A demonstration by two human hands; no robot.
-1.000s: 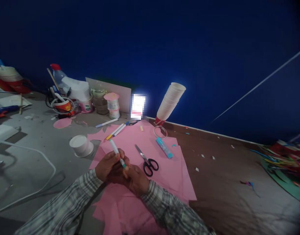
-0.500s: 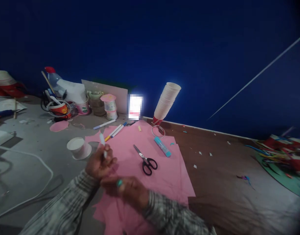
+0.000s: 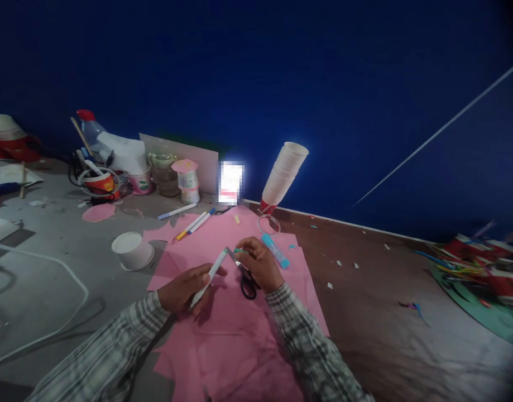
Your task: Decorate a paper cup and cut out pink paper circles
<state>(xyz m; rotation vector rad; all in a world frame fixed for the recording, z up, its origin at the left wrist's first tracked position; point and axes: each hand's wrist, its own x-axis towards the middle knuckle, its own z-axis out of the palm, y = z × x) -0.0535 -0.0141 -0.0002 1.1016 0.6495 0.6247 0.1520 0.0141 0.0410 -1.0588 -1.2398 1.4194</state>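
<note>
My left hand (image 3: 188,287) grips a slim white marker (image 3: 209,277) with a teal end, slanting up and to the right. Close to that end, the fingers of my right hand (image 3: 257,262) are pinched on a small teal piece (image 3: 239,251) that looks like a cap. Black-handled scissors (image 3: 248,288) lie below my right hand, which covers part of them. Pink paper sheets (image 3: 235,318) are spread under both hands. A teal box-like packet (image 3: 275,251) rests just right of my right hand.
A white paper cup (image 3: 133,252) lies tipped to the left. Behind are several markers (image 3: 192,225), a tape ring (image 3: 268,225), a leaning cup stack (image 3: 284,173) and a bright blurred screen (image 3: 231,183). A green board (image 3: 469,298) holds clutter at far right.
Both hands have moved right and farther forward over the pink paper. The white marker has turned from nearly upright to slanting right, and my right hand now sits above the scissors.
</note>
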